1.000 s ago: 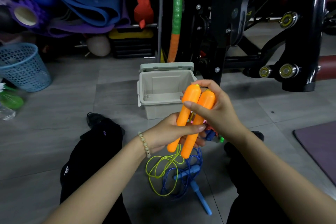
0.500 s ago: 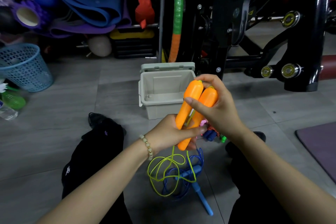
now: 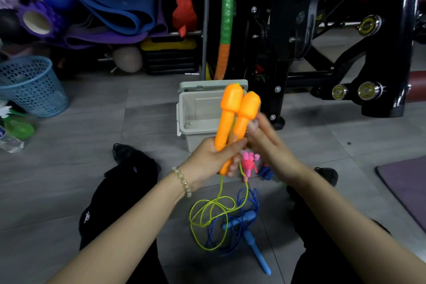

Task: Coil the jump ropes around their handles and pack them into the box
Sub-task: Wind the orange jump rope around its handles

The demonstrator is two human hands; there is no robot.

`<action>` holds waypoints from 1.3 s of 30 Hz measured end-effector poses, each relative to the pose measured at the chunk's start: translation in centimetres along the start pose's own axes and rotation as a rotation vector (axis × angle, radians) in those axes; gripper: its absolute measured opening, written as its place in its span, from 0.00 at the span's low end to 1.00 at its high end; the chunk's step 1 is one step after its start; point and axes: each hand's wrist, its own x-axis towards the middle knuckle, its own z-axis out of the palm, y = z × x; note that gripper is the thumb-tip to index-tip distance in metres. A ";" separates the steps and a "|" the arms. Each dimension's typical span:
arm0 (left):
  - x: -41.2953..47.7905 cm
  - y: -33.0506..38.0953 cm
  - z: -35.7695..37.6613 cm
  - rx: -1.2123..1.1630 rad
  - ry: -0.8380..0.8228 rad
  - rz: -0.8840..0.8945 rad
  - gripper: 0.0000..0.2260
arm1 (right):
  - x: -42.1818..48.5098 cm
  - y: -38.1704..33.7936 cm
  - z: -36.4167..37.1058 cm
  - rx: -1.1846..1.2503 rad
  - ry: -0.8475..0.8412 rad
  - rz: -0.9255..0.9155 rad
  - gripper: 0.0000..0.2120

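**Over the open box, two orange handles in one fist**

Around the thin lower ends of the orange handles (image 3: 231, 110), the left hand (image 3: 207, 161) is clamped, thumb (image 3: 231, 146) across the front and the other fingers curled behind. That grip pins the pair side by side and upright, probably so that they form one stiff core to wind the cord on. Just beside them is the right hand (image 3: 267, 145), its fingertips at the right-hand handle. It is blurred, so whether its fingers pinch anything or are merely spread cannot be told.

Both handles are smooth, glossy plastic, carrot-shaped, with fat rounded heads above narrow shafts. From their lower ends a thin yellow cord (image 3: 214, 212) drops to the floor (image 3: 92, 145) and lies in loose loops, none of it wound on. The coiling looks barely begun.

Tangled with those loops lies a blue rope (image 3: 252, 196) with slim, straight blue handles (image 3: 257, 253), untouched. A small pink piece (image 3: 248, 163) lies just behind the left hand; what it is cannot be made out.

Directly behind the raised handles stands the box (image 3: 184, 110), pale grey hard plastic, rectangular, its lid tipped back. It seems empty and is close enough for an easy drop once the bundle is tight.
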 end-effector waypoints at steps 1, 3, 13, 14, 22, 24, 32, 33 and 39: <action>0.3 0.1 -0.2 -0.037 0.035 0.009 0.08 | -0.2 0.7 0.5 0.038 -0.069 0.086 0.37; 0.7 0.2 -0.6 -0.081 0.071 0.013 0.07 | -0.7 1.5 1.1 0.123 -0.096 0.214 0.34; 1.6 -0.5 -1.5 -0.024 0.215 0.002 0.08 | -0.5 0.4 0.0 -0.480 -0.075 0.051 0.03; 1.8 -0.5 -1.4 -0.013 0.232 0.017 0.08 | -0.4 0.3 -0.1 -0.578 -0.087 0.012 0.03; 2.8 2.0 -4.5 0.035 0.285 -0.020 0.11 | -1.3 -3.1 -2.6 -1.255 0.092 -0.206 0.10; 2.7 2.5 -5.0 0.136 0.187 -0.088 0.10 | -1.3 -5.3 -2.7 -1.262 0.083 -0.324 0.11; 1.3 5.6 -3.9 0.402 -0.251 -0.305 0.16 | 1.9 -10.8 -4.5 -1.207 0.013 -0.310 0.11; 1.2 6.0 -4.0 0.403 -0.253 -0.299 0.16 | 2.0 -11.1 -4.7 -1.162 0.008 -0.295 0.12; 0.8 6.6 -2.0 0.673 -0.351 -0.323 0.14 | 2.3 -12.2 -2.0 -1.155 -0.201 -0.362 0.08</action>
